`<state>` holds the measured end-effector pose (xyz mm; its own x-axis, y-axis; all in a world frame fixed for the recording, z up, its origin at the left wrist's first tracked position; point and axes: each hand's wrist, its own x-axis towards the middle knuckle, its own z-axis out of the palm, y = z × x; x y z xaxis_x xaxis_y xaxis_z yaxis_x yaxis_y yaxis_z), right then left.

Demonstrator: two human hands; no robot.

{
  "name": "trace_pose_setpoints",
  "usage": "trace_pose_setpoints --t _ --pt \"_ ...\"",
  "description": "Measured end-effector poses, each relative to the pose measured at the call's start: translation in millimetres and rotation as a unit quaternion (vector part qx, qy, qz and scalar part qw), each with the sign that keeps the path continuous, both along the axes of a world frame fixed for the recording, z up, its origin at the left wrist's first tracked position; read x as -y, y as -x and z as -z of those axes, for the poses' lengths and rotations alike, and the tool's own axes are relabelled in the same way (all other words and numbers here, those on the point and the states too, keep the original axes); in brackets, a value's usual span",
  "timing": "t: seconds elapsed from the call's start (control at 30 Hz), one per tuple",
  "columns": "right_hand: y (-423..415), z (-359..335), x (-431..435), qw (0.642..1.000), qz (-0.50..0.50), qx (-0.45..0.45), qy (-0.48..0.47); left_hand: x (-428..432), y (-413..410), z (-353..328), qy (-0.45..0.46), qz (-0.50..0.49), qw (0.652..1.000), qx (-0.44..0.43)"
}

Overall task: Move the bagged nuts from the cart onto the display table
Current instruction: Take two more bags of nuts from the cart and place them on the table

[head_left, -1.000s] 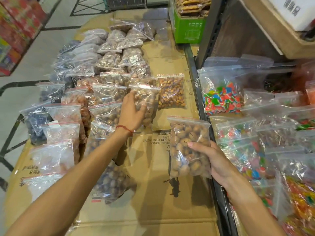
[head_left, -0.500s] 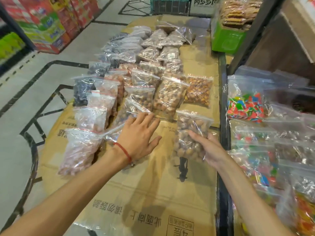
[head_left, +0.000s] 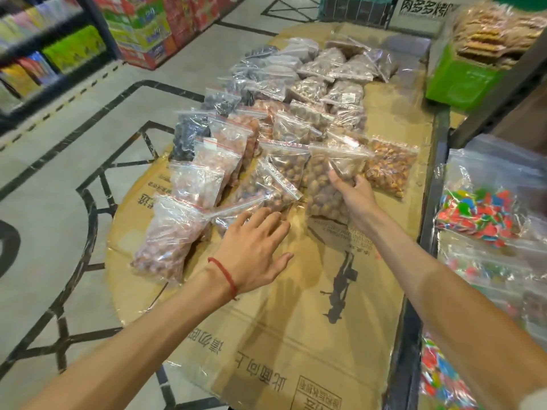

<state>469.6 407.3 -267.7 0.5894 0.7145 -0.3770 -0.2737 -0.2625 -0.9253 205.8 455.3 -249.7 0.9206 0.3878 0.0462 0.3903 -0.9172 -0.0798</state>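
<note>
My right hand (head_left: 353, 196) grips a clear zip bag of brown nuts (head_left: 325, 182) and sets it against the front of the row on the cardboard-covered display table (head_left: 296, 321). My left hand (head_left: 254, 250) hovers flat with fingers spread just in front of another nut bag (head_left: 263, 187), with a red string on its wrist. Several more bags of nuts (head_left: 310, 93) lie in rows farther back. The cart is out of view.
Bags of coloured candy (head_left: 479, 214) fill the shelf on the right, behind a dark metal rail (head_left: 429, 202). A green box of snacks (head_left: 461, 75) stands at the table's far right corner. Tiled floor and stocked shelves (head_left: 59, 51) lie to the left.
My right hand has carried its nut bag forward and down onto the table beside the other bags. My left hand left the far bags and drew back toward me, fingers spread.
</note>
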Motion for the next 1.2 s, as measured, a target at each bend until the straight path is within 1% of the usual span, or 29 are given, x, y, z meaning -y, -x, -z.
trace_pose_setpoints --t 0.1,0.17,0.23,0.33,0.37,0.5,0.57,0.7,0.77,0.83,0.93,1.0,1.07,1.2 --pt "-2.3 16.7 -13.1 0.998 0.006 0.052 0.027 -1.8 -1.2 3.4 0.011 -0.01 1.0 -0.002" --pt "-13.3 47.5 -20.3 0.993 0.009 0.104 0.052 -2.9 -3.6 6.3 0.015 -0.01 1.0 -0.009" --pt "-13.0 63.2 -22.5 0.989 0.011 0.13 0.066 -3.8 -6.3 8.0 0.018 -0.003 1.0 -0.013" --pt "6.4 42.6 -17.7 0.98 0.035 0.167 0.1 -3.9 -9.3 8.6 0.016 0.007 1.0 -0.015" --pt "5.5 46.2 -16.4 0.978 0.047 0.175 0.107 -4.1 -10.2 8.6 0.016 0.007 1.0 -0.017" --pt "7.1 44.7 -1.9 0.979 0.054 0.163 0.11 -2.4 -12.9 8.6 0.021 0.01 1.0 -0.02" --pt "11.2 37.7 11.8 0.976 0.044 0.174 0.12 0.1 -13.9 7.7 0.025 0.012 0.999 -0.02" --pt "27.3 14.1 51.3 0.951 0.026 0.273 0.142 7.4 -15.0 4.6 0.031 0.01 0.999 -0.019" --pt "38.0 0.6 75.1 0.931 -0.004 0.338 0.137 12.6 -15.4 1.7 0.03 0.008 0.999 -0.019" --pt "48.3 -11.2 99.7 0.899 -0.041 0.41 0.147 19.4 -14.7 -3.3 0.026 0.009 1.0 -0.011" --pt "62.2 -23.3 134.5 0.828 -0.094 0.525 0.173 31.4 -11.7 -11.4 0.023 0.012 1.0 0.002" --pt "69.1 -27.1 155.4 0.777 -0.108 0.594 0.177 40.5 -8.7 -15.8 0.018 0.013 1.0 0.007" --pt "76.5 -30.0 175.2 0.745 -0.107 0.635 0.174 50.8 -5.3 -20.0 0.016 0.013 1.0 0.012" --pt "94.2 -33.0 216.0 0.706 -0.113 0.67 0.202 74.1 -0.1 -23.4 0.014 0.031 0.999 0.005"
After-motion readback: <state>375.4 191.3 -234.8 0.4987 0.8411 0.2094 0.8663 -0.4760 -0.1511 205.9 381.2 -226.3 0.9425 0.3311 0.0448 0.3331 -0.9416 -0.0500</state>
